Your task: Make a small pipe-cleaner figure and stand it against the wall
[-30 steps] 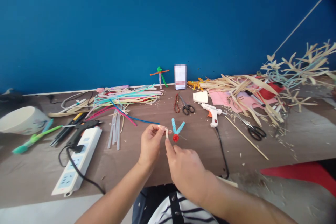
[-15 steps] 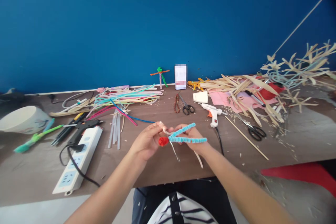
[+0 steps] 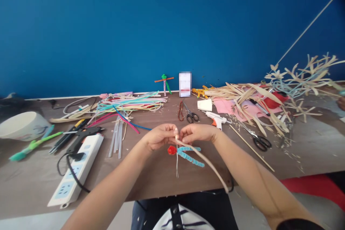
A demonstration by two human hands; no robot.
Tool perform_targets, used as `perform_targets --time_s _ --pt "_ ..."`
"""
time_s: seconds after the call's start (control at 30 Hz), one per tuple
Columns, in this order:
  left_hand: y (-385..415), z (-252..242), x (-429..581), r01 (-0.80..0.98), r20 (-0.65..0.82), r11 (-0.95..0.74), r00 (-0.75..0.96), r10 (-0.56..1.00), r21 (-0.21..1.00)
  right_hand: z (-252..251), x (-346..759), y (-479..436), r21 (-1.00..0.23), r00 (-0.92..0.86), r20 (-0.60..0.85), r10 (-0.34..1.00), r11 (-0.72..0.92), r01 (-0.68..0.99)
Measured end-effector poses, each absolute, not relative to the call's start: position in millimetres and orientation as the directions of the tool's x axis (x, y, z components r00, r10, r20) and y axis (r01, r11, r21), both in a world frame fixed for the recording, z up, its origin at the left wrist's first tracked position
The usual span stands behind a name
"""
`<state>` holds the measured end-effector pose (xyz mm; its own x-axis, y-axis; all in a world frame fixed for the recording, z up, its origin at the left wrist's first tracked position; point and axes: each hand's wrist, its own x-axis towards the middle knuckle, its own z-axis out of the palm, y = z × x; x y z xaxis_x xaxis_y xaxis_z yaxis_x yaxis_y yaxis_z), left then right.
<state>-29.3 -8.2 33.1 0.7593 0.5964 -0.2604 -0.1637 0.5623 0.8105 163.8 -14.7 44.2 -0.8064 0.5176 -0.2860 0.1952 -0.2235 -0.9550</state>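
Stripy top [image 3: 194,220] and dark bottoms [image 3: 212,208], pretty casual getup

So the left hand [image 3: 161,136] and right hand [image 3: 198,133] are both bare, and the forearms [image 3: 122,172] running back from the grip are uncovered too. Way up the right arm, well back from the grip, there's a black band [image 3: 298,224] curving round, looks like a sleeve edge. Below the grip, right up close to the body, the top is white with kinda curvy dark stripes, and a black strip [image 3: 173,212] runs down it with round studs [image 3: 175,210] (snaps or buttons, can't tell which). Also below the grip, the bottoms look mostly black, going more navy on the left, with little pale flecks [image 3: 138,218] over there.
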Motion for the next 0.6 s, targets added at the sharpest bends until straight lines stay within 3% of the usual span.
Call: perform_targets --time_s 0.2,0.37,0.6 --pt "9 38 -31 -0.069 -0.247 0.426 0.726 0.641 0.902 41 152 -17 -0.952 -0.655 -0.294 0.696 -0.277 0.133" --pt "18 38 -28 0.007 -0.238 0.336 0.721 0.651 0.942 34 149 -14 -0.956 -0.616 -0.277 0.738 -0.273 0.104" --pt "21 30 -22 0.055 -0.293 0.338 0.640 0.710 0.940 33 141 -14 -0.884 -0.326 -0.298 0.897 -0.130 0.450"
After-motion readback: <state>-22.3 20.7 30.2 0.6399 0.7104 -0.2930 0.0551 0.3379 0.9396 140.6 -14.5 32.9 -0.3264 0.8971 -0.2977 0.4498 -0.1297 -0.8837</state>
